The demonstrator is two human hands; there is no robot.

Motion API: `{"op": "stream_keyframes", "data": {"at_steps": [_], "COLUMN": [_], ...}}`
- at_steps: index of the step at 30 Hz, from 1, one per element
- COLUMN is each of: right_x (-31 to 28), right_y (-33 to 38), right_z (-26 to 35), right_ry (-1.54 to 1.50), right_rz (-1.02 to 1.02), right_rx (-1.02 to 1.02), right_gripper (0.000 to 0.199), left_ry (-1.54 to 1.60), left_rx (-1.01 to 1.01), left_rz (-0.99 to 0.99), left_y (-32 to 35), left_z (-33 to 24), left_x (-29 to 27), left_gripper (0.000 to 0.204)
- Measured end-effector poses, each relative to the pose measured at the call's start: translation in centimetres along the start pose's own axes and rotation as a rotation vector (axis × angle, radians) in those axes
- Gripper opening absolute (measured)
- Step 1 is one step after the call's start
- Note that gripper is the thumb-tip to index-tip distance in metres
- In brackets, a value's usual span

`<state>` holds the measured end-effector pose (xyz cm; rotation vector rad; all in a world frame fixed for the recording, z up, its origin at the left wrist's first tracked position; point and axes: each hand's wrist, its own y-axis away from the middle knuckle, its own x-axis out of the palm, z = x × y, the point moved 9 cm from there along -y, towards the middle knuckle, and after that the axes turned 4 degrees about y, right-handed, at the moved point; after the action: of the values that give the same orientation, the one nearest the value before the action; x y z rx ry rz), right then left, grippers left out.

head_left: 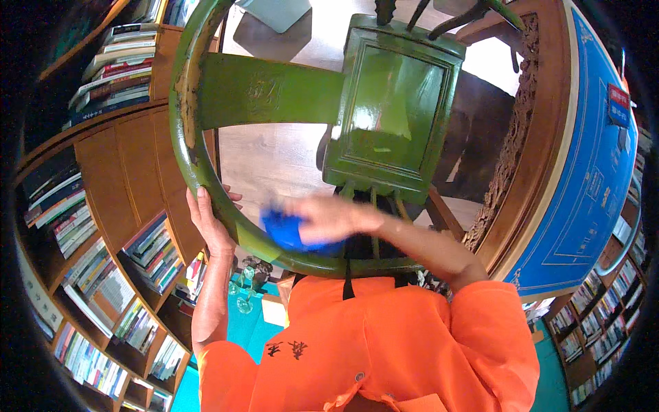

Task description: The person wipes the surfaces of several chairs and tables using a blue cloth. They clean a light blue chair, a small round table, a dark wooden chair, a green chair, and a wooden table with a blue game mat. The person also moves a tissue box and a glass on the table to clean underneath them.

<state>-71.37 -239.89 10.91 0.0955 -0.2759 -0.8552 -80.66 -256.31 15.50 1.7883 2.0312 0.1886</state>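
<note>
Chair (329,96) at 12 o'clock in view. Left hand (209,223) gripping rail (184,130), 9 o'clock; right hand (329,216), blurred, closed on cloth (283,230) just off centre toward 8. Wiping judged under way; wiped and unwiped parts indistinguishable, so amount left cannot be told.

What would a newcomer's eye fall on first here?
Probably the glossy green wooden chair with its curved rail, upper centre. Next, the bright blue cloth at the blurred right hand, mid-picture, with the left hand around the rail. A large, flat blue sheet with pale lines lies at right.
</note>
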Motion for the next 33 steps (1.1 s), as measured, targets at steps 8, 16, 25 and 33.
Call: {"op": "stream_keyframes", "data": {"at_steps": [8, 16, 25, 33], "right_x": [1.3, -1.4, -6.8, 0.4], "right_y": [7.9, 6.6, 10.8, 12.2], "right_z": [-15.5, -24.8, -24.3, -23.4], "right_ry": [0.618, 0.552, 0.732, 0.715], "right_rz": [-0.299, -0.297, -0.658, -0.357], "right_rx": [0.351, 0.567, 0.541, 0.286], "right_gripper": [0.049, 0.049, 0.045, 0.045], "left_ry": [-0.01, 0.02, -0.08, -0.094], "left_rx": [0.017, 0.014, 0.082, 0.109], "left_rz": [0.035, -0.006, 0.017, 0.0], "left_y": [0.0, 0.5, 0.1, 0.5], "left_z": [0.2, -0.1, -0.4, -0.9], "left_x": [-0.3, 0.2, -0.3, 0.4], "left_gripper": [0.035, 0.031, 0.029, 0.029]}}
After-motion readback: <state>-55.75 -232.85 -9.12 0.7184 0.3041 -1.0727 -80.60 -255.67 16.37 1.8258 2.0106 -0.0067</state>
